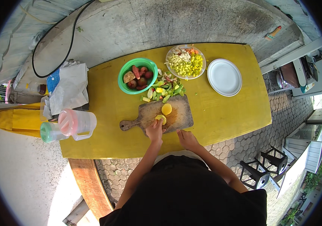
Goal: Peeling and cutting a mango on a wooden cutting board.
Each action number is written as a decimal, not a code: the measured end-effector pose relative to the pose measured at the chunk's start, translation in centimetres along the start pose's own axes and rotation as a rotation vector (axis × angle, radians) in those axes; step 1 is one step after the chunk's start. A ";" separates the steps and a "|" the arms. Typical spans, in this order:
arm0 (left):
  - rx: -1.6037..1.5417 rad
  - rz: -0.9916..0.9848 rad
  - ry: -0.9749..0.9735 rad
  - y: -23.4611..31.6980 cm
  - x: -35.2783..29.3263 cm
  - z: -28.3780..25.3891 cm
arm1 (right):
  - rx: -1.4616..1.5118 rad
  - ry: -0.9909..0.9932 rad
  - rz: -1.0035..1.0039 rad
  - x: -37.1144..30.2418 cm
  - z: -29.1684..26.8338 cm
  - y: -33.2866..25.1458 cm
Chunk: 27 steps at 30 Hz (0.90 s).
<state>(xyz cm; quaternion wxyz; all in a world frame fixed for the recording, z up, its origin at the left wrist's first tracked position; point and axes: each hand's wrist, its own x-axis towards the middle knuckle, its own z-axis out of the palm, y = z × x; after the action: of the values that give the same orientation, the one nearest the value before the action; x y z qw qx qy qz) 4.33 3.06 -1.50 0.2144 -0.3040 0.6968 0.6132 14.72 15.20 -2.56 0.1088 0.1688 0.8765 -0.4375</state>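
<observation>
A wooden cutting board (185,113) with a handle on its left lies near the front edge of the yellow table. My left hand (154,130) is closed on a yellow piece of fruit or vegetable (161,119), pressing it to the board. Just beyond sits a second smooth yellow piece (166,109). At the board's front right edge, my right hand (187,139) is closed around what appears to be a knife; its blade hardly shows. Behind the board lies a pile of green and pale peelings (167,87).
A green bowl (120,81) of reddish roots or fruits stands at the back. Beside it are a plate of diced food (185,62) and a white plate (224,77). Lidded plastic pitchers (77,124) stand at the left. Black stools (257,173) are on the paving at right.
</observation>
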 end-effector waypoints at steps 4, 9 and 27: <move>0.022 -0.028 -0.002 0.2 0.2 0.1 | -0.106 0.020 -0.020 0.0 -0.3 -0.9; -0.030 0.003 -0.001 -1.0 1.5 -0.1 | -0.114 -0.061 0.063 -0.2 -2.7 -3.5; 0.163 0.179 0.058 -1.2 3.4 -0.3 | -0.028 -0.197 0.270 1.7 -1.8 -4.4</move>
<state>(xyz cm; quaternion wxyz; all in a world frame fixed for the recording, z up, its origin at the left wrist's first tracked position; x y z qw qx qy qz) 2.67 2.12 -4.63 0.1627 -0.2397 0.7747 0.5620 11.40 14.55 1.16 0.2544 0.2397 0.8370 -0.4210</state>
